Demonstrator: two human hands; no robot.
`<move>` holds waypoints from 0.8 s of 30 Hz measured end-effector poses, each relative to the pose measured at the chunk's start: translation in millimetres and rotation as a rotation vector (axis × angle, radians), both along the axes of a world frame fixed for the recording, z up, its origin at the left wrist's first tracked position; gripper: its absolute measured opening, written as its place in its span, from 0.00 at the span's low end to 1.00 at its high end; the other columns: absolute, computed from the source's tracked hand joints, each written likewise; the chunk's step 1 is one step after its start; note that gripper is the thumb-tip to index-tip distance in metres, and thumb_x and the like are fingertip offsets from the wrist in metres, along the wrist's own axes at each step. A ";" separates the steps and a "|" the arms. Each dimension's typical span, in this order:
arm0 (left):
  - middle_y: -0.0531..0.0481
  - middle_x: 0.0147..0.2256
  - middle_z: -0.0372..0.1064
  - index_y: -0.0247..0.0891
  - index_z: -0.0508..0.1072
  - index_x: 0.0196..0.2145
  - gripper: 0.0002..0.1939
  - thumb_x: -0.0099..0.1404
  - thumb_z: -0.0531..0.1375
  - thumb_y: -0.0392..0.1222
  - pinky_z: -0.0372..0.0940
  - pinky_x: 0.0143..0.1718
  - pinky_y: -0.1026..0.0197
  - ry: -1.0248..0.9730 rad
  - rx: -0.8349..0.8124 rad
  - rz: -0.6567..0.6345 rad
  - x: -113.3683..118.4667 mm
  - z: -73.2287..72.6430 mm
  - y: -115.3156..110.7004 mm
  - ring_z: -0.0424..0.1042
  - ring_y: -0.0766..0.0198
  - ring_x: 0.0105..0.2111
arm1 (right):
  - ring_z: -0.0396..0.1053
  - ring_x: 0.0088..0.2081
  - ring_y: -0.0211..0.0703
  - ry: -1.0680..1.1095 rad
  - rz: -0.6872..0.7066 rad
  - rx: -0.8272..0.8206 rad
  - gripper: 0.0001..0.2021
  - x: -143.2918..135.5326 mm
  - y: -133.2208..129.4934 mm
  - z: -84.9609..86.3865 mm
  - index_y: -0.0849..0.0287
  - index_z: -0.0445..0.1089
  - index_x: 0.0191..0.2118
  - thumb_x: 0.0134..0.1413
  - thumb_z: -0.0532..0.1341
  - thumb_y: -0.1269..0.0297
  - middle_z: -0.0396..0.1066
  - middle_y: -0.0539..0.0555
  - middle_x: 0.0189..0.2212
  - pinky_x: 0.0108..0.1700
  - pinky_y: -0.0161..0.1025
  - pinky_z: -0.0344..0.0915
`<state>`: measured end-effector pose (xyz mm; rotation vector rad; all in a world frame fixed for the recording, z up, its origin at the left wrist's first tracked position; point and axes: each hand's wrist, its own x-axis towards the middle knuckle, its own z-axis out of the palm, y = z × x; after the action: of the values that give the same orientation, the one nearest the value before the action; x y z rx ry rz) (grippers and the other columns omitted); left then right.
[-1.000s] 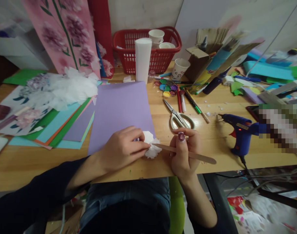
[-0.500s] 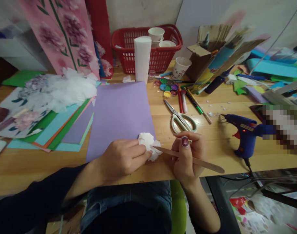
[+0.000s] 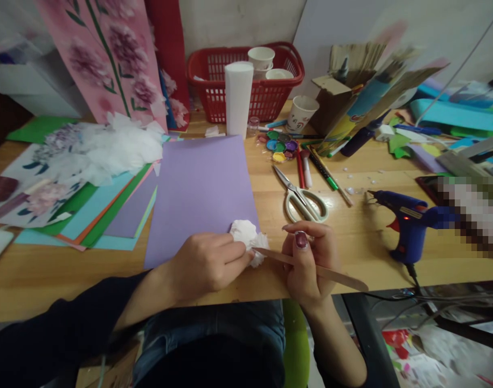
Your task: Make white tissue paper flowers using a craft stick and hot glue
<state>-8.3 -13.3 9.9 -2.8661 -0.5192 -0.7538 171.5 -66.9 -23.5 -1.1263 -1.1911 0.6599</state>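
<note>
My left hand (image 3: 212,261) pinches a small crumpled white paper flower (image 3: 243,231) near the table's front edge, over the lower right corner of a purple sheet (image 3: 203,188). Between the thumb and fingers of my right hand (image 3: 311,264) is a flat wooden stick (image 3: 343,277), slanting down to the right. Its pointed end touches or nearly touches the flower beside my left fingertips. Scissors (image 3: 305,202) with pale handles lie just beyond my right hand.
A blue glue gun (image 3: 410,226) with a red light stands at the right. Behind are a red basket (image 3: 214,97), a white roll (image 3: 238,102), a paper cup (image 3: 301,114) and paints (image 3: 277,145). White tissue (image 3: 117,148) and coloured sheets (image 3: 104,215) lie left.
The stick and my right hand have shifted slightly left, and the stick's pointed end sits a little lower at the flower. My left hand keeps its hold.
</note>
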 end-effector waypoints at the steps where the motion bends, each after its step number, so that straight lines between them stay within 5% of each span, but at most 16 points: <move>1: 0.55 0.19 0.64 0.36 0.72 0.24 0.19 0.72 0.52 0.33 0.48 0.20 0.58 -0.001 0.007 -0.002 0.2 0.0 0.1 0.60 0.68 0.19 | 0.53 0.14 0.30 -0.006 -0.002 -0.003 0.06 0.3 0.1 -0.2 0.54 0.68 0.42 0.65 0.55 0.63 0.56 0.41 0.16 0.16 0.30 0.47; 24: 0.55 0.19 0.63 0.36 0.74 0.26 0.17 0.71 0.52 0.32 0.49 0.20 0.58 -0.022 0.037 -0.006 0.8 0.4 -1.4 0.60 0.66 0.20 | 0.54 0.15 0.30 -0.090 0.012 0.014 0.05 -0.9 0.8 -2.9 0.53 0.66 0.44 0.65 0.54 0.65 0.57 0.41 0.17 0.17 0.30 0.50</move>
<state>-7.5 -14.7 10.3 -2.8293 -0.4945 -0.7883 170.7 -66.1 -26.4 -1.1472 -1.2781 0.6145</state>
